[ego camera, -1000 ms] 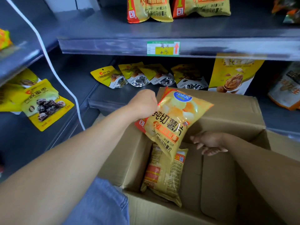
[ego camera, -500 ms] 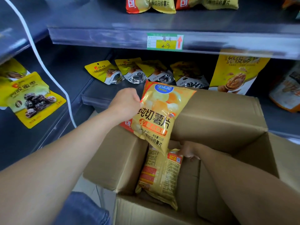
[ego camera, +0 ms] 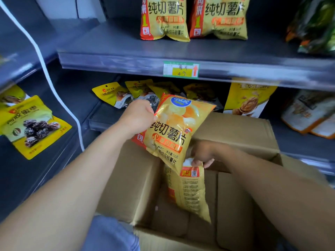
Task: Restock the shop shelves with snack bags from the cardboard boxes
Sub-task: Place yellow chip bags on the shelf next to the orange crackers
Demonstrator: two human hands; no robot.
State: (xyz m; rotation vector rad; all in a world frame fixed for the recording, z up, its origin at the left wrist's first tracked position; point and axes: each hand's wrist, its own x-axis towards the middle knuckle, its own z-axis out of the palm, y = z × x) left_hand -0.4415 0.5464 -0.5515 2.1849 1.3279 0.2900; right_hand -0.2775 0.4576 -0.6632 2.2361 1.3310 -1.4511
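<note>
Since half a second ago the potato chip bag point(ego camera: 174, 131) has risen a little clear of the open cardboard box point(ego camera: 235, 134). It hangs front-out above the box, my left hand point(ego camera: 137, 118) clamped on its upper left edge. My right hand point(ego camera: 203, 153) now sits just below it, fingers point(ego camera: 196, 163) pinching the top seam of a second chip bag point(ego camera: 188, 192) that stands upright inside the box. Behind, two matching chip bags point(ego camera: 163, 19) stand on the upper shelf point(ego camera: 112, 48), above a green price label point(ego camera: 181, 69). A walnut pouch point(ego camera: 248, 100) leans on the shelf below, and a date pouch point(ego camera: 34, 124) lies far left.
</note>
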